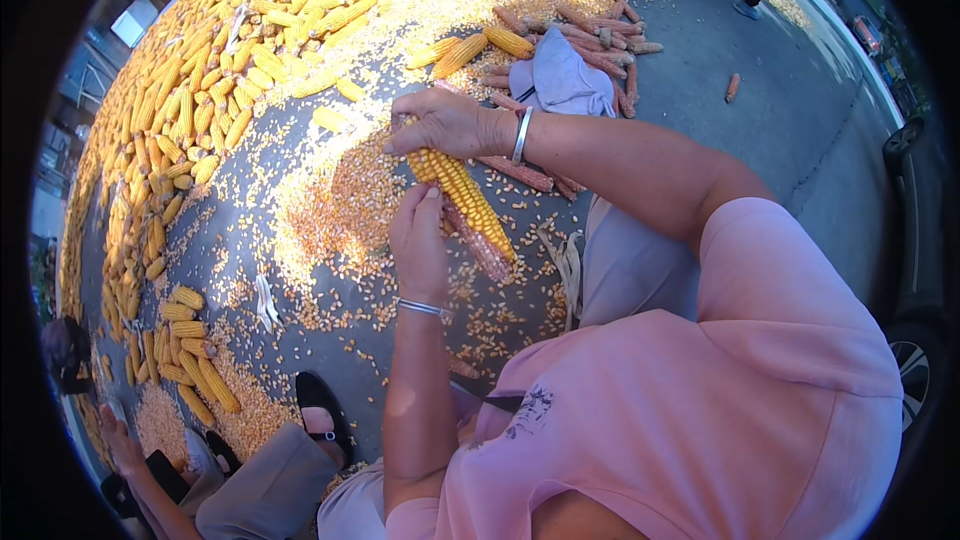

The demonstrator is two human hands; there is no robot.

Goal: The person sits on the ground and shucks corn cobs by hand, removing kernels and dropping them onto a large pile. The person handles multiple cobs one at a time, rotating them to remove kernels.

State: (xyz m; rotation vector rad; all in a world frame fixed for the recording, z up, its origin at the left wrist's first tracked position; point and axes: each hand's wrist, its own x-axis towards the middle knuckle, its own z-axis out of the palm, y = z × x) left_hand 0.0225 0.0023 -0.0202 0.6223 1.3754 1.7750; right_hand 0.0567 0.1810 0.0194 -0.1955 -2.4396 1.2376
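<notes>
I have the right hand's (447,123) fingers curled closed around 1 yellow corn ear's (458,185) upper end, the left hand's (418,242) closed in on its side; it slants above scattered kernels (335,215).

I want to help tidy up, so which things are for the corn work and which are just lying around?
Seem to be for the work:
corn cob, gripped by the right hand, with the left hand at it
loose kernels
heaped yellow cobs
bare reddish cobs, probably finished

Seem just lying about:
pale cloth, maybe a hat
dry husk
</notes>
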